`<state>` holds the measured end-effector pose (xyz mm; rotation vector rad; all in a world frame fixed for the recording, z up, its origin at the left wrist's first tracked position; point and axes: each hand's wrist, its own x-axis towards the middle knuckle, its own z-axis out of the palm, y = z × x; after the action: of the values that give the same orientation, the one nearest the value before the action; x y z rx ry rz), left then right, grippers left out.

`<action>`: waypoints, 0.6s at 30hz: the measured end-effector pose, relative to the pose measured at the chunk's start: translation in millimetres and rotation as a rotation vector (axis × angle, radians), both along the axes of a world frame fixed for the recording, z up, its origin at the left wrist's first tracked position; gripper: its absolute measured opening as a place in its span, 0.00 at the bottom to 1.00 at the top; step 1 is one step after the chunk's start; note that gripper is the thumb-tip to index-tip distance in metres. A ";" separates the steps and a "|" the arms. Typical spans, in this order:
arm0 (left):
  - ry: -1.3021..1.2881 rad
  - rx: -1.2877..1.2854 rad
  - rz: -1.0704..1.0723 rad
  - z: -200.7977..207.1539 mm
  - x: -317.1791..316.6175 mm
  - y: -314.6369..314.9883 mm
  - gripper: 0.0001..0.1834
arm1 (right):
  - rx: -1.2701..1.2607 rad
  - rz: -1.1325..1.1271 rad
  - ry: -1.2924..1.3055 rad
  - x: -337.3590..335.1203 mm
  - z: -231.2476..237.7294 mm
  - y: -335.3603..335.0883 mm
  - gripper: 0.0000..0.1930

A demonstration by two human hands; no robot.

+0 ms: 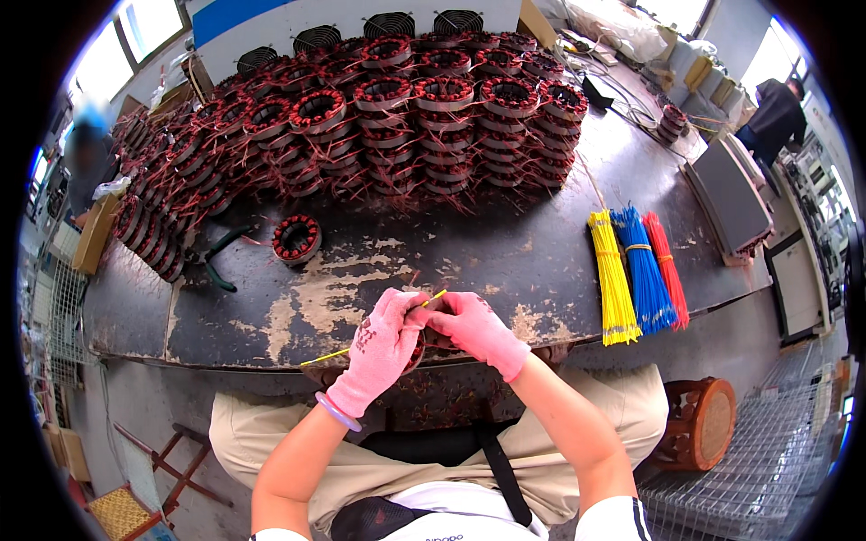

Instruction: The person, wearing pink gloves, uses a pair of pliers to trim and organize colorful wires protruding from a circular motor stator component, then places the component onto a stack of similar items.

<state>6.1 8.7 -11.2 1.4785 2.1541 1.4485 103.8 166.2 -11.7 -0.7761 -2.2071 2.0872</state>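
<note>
The pink-gloved left hand (383, 334) and right hand (483, 335) pinch one thin yellow wire (327, 358) at the scuffed black table (541, 281)'s near edge; three straight wire bundles (642, 279), yellow, blue, red, lie well apart, rightward.

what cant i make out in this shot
All in the head view:
Middle of the yellow wire: hidden by the left hand.
Much of the coil ring below: hidden by that hand and the right hand.
Lower rear coil stacks: hidden by front stacks.
Person at far left: head blurred.
</note>
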 end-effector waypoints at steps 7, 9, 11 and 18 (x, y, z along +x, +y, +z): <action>0.017 -0.117 -0.022 10.9 4.9 -0.2 0.12 | 0.048 -0.124 0.105 31.3 -2.3 -6.3 0.10; 0.054 -0.127 -0.005 11.8 5.4 -1.5 0.11 | 0.086 -0.142 0.156 38.7 -1.8 -15.6 0.10; 0.083 -0.133 0.005 10.7 6.2 2.5 0.11 | 0.112 -0.138 0.148 47.2 3.4 -21.3 0.08; 0.071 -0.188 -0.118 11.1 -1.2 -2.3 0.11 | 0.542 -0.195 0.383 52.6 0.7 -22.6 0.06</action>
<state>4.8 6.4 -0.1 1.5789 2.1351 1.1376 156.4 143.6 -11.0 -0.4714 -2.2024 1.3119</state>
